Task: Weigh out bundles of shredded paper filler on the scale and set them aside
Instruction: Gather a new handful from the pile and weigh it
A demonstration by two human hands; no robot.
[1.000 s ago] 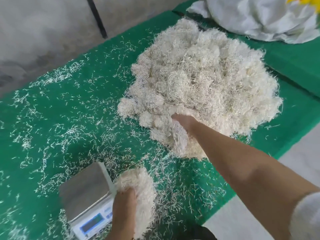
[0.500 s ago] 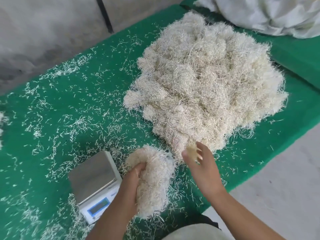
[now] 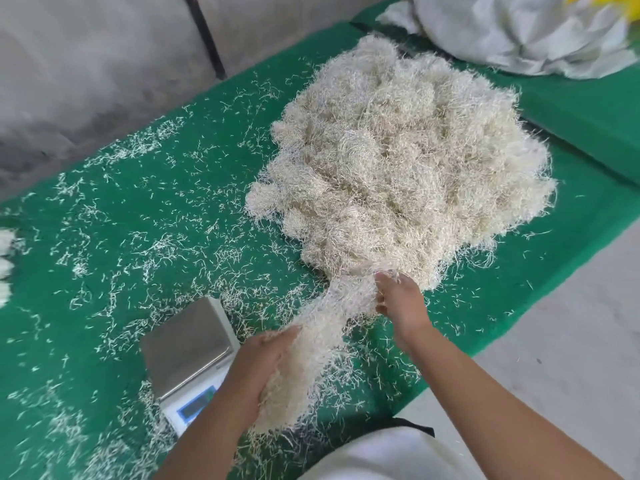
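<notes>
Right hand rejoined bundle — fingers gripping.

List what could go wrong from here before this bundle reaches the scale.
1. The bundle, held by the left hand and right hand, looks strung to the pile; pulling may drag extra along.
2. Strands hang loose under the left grip and may shed.
3. Scraps lie around the scale; any landing on its plate could skew the reading.
</notes>
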